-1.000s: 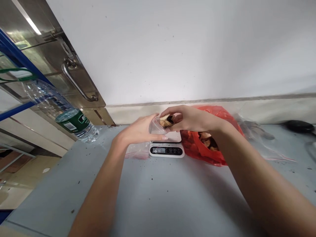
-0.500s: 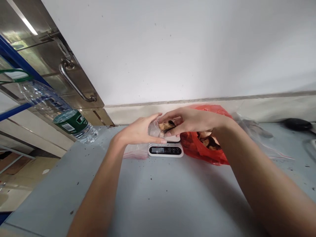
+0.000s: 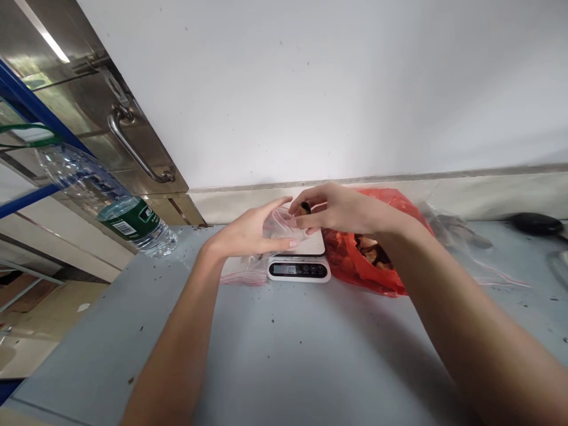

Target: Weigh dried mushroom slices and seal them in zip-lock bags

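A clear zip-lock bag [image 3: 276,228] is held by my left hand [image 3: 248,232], its thumb and fingers spread around it. My right hand [image 3: 331,208] pinches a dark-edged dried slice [image 3: 305,207] at the bag's mouth; fingers hide most of the slice. Below both hands sits a white digital scale [image 3: 306,245], its small display lit. To its right lies an open red plastic bag [image 3: 381,278] with more dried slices [image 3: 375,251] inside, pale with dark rims. My right wrist passes over this red bag.
More flat zip-lock bags [image 3: 244,277] lie left of the scale. A water bottle [image 3: 128,219] stands at the table's left edge. Another clear bag [image 3: 470,260] and a black object [image 3: 535,223] lie at the right. The white wall [image 3: 337,106] rises behind.
The dried slice has moved up slightly and is now more hidden by my right fingers. My left hand's bag shows its opening more, and more of the scale's plate is visible.
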`<action>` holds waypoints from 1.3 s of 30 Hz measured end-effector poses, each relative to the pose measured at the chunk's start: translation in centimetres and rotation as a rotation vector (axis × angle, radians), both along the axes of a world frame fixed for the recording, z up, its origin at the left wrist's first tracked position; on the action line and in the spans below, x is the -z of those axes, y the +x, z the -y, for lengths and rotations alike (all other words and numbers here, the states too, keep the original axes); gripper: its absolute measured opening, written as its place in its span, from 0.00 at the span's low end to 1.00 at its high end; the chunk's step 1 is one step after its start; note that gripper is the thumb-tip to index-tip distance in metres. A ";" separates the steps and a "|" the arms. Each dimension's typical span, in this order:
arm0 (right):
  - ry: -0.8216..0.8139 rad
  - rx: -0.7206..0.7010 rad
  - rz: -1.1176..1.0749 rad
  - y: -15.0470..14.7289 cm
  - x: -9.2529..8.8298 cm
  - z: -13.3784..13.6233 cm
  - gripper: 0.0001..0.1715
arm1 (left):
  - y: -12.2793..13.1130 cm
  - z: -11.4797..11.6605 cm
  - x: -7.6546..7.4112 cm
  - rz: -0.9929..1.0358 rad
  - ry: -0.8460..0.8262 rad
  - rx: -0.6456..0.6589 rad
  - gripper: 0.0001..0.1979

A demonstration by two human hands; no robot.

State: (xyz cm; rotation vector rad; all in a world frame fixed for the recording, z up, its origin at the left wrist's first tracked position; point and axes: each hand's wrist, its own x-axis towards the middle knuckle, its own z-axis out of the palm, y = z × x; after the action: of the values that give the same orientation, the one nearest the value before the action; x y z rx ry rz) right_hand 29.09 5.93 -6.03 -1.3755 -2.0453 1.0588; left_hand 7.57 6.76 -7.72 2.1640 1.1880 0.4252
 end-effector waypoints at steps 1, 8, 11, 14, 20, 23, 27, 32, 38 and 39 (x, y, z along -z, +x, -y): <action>-0.004 0.036 -0.024 -0.3 0.1 0.1 0.06 | 0.0 0.0 0.1 0.022 -0.002 0.009 0.47; 0.077 0.186 -0.182 -2.3 0.3 0.9 0.15 | -0.2 -0.2 0.1 0.124 0.029 0.035 0.47; 0.126 0.078 -0.361 -2.1 0.2 1.0 0.11 | -0.4 -0.2 -0.2 0.165 0.037 0.010 0.45; 0.119 -0.005 -0.465 -1.7 0.2 0.9 0.16 | -0.8 -0.1 -0.5 0.211 0.034 0.001 0.45; 0.363 0.054 -0.406 -1.3 -0.1 1.0 0.13 | -2.2 0.0 -1.1 0.361 -0.030 -0.070 0.47; 0.491 0.004 -0.315 -0.8 -0.4 1.3 0.22 | -2.5 0.3 -1.8 0.527 -0.053 -0.066 0.46; 0.558 -0.007 -0.260 -0.4 -1.0 1.6 0.10 | -1.8 0.8 -2.4 0.640 -0.146 -0.025 0.45; 0.566 0.027 -0.297 -0.2 -1.3 1.5 0.09 | -0.1 0.5 -1.5 0.661 -0.172 0.028 0.30; 0.452 0.076 -0.258 1.5 -1.5 1.1 0.21 | -0.1 0.2 -0.9 0.654 0.042 -0.064 0.21; 0.412 0.051 -0.247 1.8 -1.6 1.1 0.22 | -0.2 0.2 -1.0 0.656 0.063 -0.085 0.20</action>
State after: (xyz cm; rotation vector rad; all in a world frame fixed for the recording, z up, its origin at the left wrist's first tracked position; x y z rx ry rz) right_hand 30.93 4.87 -4.43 -1.0264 -1.8988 0.6929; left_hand 7.42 6.59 -6.75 1.8001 0.8925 1.1178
